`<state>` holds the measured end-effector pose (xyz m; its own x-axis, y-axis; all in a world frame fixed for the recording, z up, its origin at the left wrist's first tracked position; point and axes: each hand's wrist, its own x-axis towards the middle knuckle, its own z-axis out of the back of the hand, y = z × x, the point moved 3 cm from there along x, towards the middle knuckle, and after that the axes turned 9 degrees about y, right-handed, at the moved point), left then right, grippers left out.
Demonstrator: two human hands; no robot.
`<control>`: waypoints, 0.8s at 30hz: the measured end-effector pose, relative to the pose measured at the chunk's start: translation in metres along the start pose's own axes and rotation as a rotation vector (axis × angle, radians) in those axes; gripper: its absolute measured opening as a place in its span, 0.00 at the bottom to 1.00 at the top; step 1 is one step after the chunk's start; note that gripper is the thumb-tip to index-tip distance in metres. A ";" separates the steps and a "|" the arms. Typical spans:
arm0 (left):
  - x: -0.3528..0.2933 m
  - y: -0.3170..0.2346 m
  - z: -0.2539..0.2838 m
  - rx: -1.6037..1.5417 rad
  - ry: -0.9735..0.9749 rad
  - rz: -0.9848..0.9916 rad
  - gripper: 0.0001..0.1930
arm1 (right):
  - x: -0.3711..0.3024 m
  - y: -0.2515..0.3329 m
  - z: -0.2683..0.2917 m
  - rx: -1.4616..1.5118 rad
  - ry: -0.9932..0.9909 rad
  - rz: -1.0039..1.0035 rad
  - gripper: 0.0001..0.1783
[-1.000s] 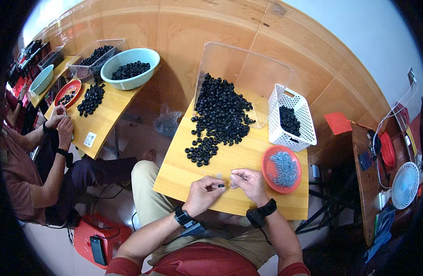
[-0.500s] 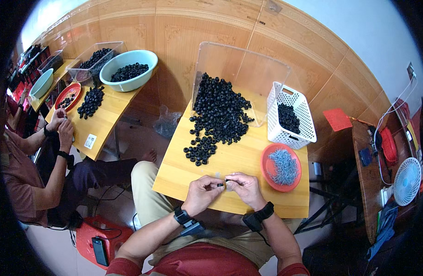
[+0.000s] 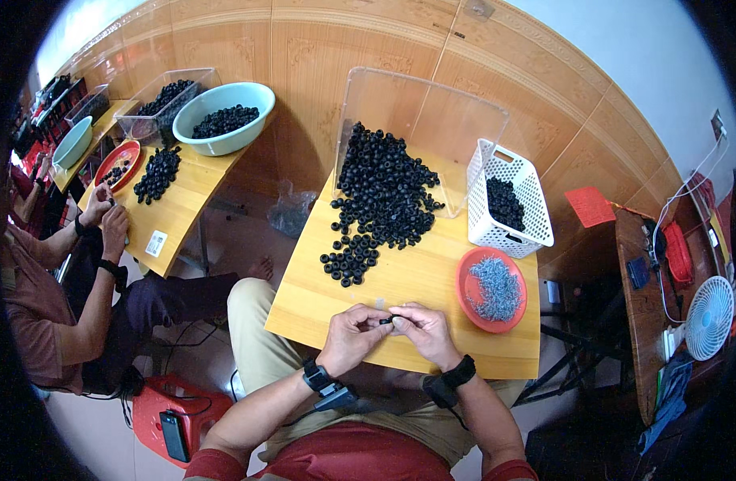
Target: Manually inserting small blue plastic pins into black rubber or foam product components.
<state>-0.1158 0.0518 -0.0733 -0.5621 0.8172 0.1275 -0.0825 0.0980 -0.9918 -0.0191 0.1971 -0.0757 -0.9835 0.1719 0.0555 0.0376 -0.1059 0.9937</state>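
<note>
Over the table's front edge, my left hand (image 3: 352, 335) pinches a small black part (image 3: 386, 321) between thumb and fingertips. It resembles the rounded black pieces with a hole in the pile, though its exact kind is too small to tell. My right hand (image 3: 429, 332) is closed too, its fingertips meeting the left ones at the same part. Whatever else lies between the fingers is hidden. Ahead of my hands spreads a heap of black ring-like pieces (image 3: 384, 188), with a looser cluster (image 3: 349, 260) nearer me. A red plate (image 3: 463, 303) of small grey-blue slender pieces is beside my right hand.
A clear plastic bin (image 3: 422, 80) lies on its side behind the heap. At right stands a white perforated basket (image 3: 512, 233) holding black pieces. Leftward, another person (image 3: 55, 305) works at a table (image 3: 175, 216) with a pale blue basin (image 3: 223, 145). A fan (image 3: 708, 317) is far right.
My right fingertips have come in against the left ones, closing the small gap between them at the black part. The view has shifted slightly; the piles look the same.
</note>
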 end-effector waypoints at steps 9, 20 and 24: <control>0.000 0.004 0.000 0.053 0.000 0.012 0.08 | 0.000 -0.003 0.000 0.081 0.048 -0.019 0.12; -0.001 -0.002 -0.001 0.012 0.010 0.055 0.09 | -0.004 -0.010 -0.001 0.236 -0.015 -0.060 0.08; -0.003 0.007 -0.001 -0.076 -0.009 0.097 0.11 | -0.003 -0.007 -0.004 0.195 -0.022 -0.052 0.07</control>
<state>-0.1136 0.0504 -0.0809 -0.5721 0.8196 0.0304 0.0349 0.0614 -0.9975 -0.0171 0.1939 -0.0836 -0.9810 0.1940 0.0037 0.0224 0.0946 0.9953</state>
